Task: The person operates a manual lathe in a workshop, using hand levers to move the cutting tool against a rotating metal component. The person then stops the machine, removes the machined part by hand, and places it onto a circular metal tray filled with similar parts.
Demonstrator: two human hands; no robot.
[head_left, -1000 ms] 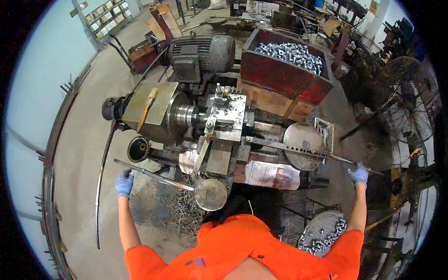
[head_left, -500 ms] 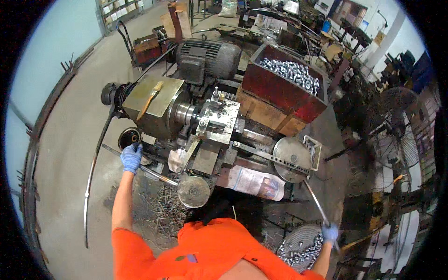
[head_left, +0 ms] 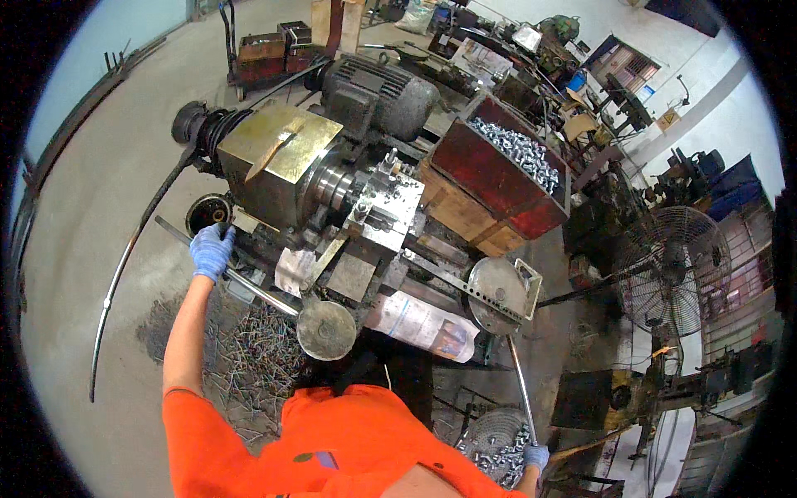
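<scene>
A machine like a small lathe, with a brassy headstock [head_left: 281, 133] and a metal tool slide [head_left: 388, 199], stands in front of me. My left hand [head_left: 212, 251], in a pale blue glove, has its fingers curled at the rim of a black round cup-like part [head_left: 199, 217]; what they hold is hidden. Close by, a long metal bar [head_left: 264, 295] slants down to a round metal disc [head_left: 326, 330]. At the lower right my right hand [head_left: 535, 456], gloved too, grips the low end of a steel lever [head_left: 521, 386]. That lever hangs from a larger metal disc [head_left: 496, 290] with a perforated bar across it.
Behind the slide, a red bin [head_left: 506, 178] full of small shiny metal parts rests on a wooden crate [head_left: 469, 216]. A round basket [head_left: 494, 440] of similar parts sits beside my right hand. Metal shavings [head_left: 249, 357] cover the floor at left. A large fan [head_left: 674, 266] stands at right.
The view has shifted and turned, so the machine sits further left. My right hand stays on the lever, which now hangs more upright. The left hand remains by the black cup.
</scene>
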